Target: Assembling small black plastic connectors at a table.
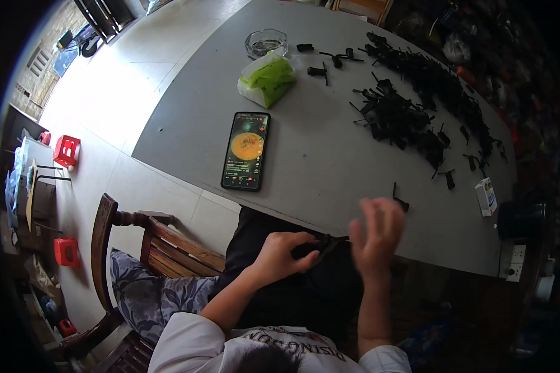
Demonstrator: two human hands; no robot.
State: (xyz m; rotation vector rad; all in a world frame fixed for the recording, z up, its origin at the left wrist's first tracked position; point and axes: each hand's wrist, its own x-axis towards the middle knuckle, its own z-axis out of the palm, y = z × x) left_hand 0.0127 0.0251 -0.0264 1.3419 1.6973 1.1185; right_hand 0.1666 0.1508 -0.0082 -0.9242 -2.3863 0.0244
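My left hand (284, 253) is closed around a small black plastic part (322, 244) just off the table's near edge, above my lap. A thin dark stem sticks out of that part toward my right. My right hand (377, 236) is raised at the table edge, slightly blurred, its fingers apart and no object visible in it. Just beyond its fingertips lies a single black part with a thin rod (402, 204). Farther right, a heap of similar black parts (395, 115) spreads over the grey table (317, 180), beside a longer pile (445, 84).
A phone with a lit screen (246, 152) lies left of centre. Behind it are a green and white tissue pack (267, 79) and a glass ashtray (266, 43). A small white box (486, 197) stands near the right edge. A wooden chair (183, 242) with a cushion is at my left.
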